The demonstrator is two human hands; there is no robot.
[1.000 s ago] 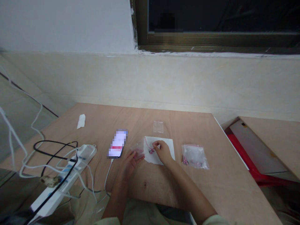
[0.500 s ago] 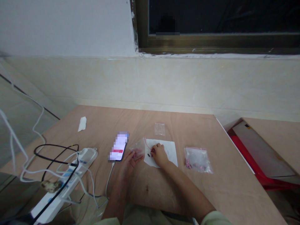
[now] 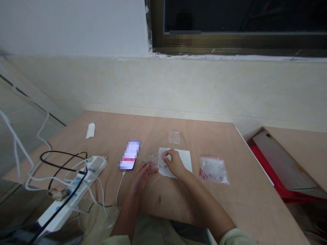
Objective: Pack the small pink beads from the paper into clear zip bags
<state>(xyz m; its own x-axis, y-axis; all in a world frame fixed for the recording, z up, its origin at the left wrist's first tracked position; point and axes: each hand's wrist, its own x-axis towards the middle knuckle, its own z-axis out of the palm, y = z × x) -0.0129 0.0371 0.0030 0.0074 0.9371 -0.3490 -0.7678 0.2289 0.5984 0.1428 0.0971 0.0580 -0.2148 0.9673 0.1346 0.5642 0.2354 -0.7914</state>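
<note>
My left hand (image 3: pixel 143 174) is closed on the lower edge of a clear plastic bag (image 3: pixel 152 160) with small reddish pieces in it. Thumb and fingertips of my right hand (image 3: pixel 175 163) are pinched together over a sheet of white paper (image 3: pixel 187 159), just right of the bag. A thin red line shows at those fingertips, perhaps the bag's zip strip; what they pinch is too small to make out. Small dark reddish bits lie on the paper under the right hand.
A zip bag (image 3: pixel 214 170) with pink pieces lies to the right, and a small clear bag (image 3: pixel 174 137) behind the paper. On the left are a phone (image 3: pixel 130 154) on a cable, a white scrap (image 3: pixel 90 131) and a power strip (image 3: pixel 96 165) with tangled cords.
My right hand has lifted slightly and its fingertips have shifted left, toward the bag's edge. The left hand keeps its hold on the bag. The view has tilted a little.
</note>
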